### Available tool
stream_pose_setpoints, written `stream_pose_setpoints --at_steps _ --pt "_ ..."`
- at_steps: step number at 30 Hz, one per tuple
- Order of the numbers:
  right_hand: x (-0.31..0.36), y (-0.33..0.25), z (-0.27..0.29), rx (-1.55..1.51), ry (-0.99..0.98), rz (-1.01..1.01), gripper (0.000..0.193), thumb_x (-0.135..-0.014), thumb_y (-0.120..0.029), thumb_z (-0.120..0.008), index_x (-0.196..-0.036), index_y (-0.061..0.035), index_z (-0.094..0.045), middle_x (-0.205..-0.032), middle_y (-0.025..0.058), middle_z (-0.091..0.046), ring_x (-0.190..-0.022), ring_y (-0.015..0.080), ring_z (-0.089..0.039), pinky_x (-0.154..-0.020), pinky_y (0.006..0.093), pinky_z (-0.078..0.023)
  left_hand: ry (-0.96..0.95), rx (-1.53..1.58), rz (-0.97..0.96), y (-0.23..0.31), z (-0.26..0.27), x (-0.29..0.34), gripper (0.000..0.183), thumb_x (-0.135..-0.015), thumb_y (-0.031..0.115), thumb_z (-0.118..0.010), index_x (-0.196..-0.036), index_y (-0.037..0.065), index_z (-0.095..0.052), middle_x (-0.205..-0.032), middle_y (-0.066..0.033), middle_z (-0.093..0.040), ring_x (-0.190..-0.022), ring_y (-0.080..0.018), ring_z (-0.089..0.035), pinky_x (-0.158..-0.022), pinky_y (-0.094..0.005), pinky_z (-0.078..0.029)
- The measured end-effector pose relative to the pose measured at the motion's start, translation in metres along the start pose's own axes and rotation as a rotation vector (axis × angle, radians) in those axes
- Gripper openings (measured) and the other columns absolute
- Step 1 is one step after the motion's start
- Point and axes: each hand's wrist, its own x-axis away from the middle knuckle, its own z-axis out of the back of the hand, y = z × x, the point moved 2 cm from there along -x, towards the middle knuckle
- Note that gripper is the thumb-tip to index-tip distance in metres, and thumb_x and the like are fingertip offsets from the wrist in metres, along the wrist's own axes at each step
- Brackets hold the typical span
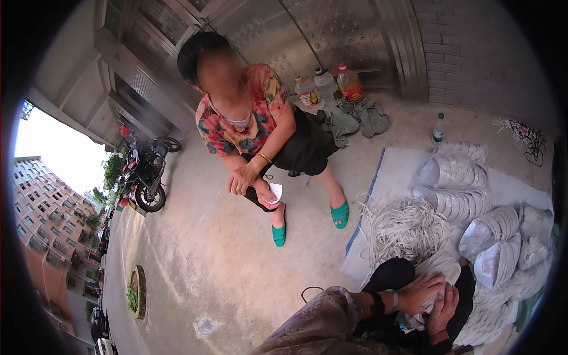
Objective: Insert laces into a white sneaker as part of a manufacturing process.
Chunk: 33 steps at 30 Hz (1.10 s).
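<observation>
I see left hand [419,294] and right hand [444,309] gripping crumpled white material [430,304]; loose white cords [407,229] ahead of them may tangle it.

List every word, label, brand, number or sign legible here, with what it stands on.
No text is legible:
Large clear plastic bottle with a red cap: red label, print too small.
Large clear plastic bottle with a pale cap: multicoloured label, too small.
Small clear plastic bottle with a green cap: label too blurred.
</observation>
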Motion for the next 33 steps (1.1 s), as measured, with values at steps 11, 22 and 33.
stream_pose_setpoints --at_steps 11,22,33 --pt "0.012 -0.001 0.001 0.057 0.097 0.139 0.052 -0.091 -0.033 -0.041 -0.124 0.006 -0.05 -0.126 0.0325 -0.043 -0.115 0.0475 -0.044 -0.1 0.0507 -0.034 -0.026 -0.233 0.02 0.019 -0.004 0.004 0.069 -0.079 0.027 -0.061 -0.137 0.002 -0.036 -0.148 -0.0193 -0.025 -0.141 -0.0358 -0.018 -0.111 -0.0598 -0.009" --pt "0.02 -0.008 0.006 0.133 0.059 0.182 0.053 -0.085 -0.027 -0.047 -0.128 0.0046 -0.046 -0.132 0.031 -0.04 -0.12 0.0484 -0.04 -0.102 0.0525 -0.032 -0.071 -0.242 -0.024 0.028 0.006 0.009 0.078 -0.075 0.036 -0.067 -0.138 0.003 -0.034 -0.148 -0.0194 -0.023 -0.139 -0.0389 -0.02 -0.105 -0.0674 -0.013" --pt "0.009 -0.013 0.005 0.074 -0.031 0.173 0.06 -0.083 -0.03 -0.046 -0.128 0.0092 -0.044 -0.135 0.0339 -0.034 -0.122 0.0517 -0.038 -0.102 0.0564 -0.031 0.602 0.13 0.154 -0.126 0.093 -0.033 0.007 -0.083 0.003 -0.064 -0.09 0.002 -0.063 -0.076 -0.0076 -0.061 -0.062 -0.0135 -0.055 -0.059 -0.026 -0.046"
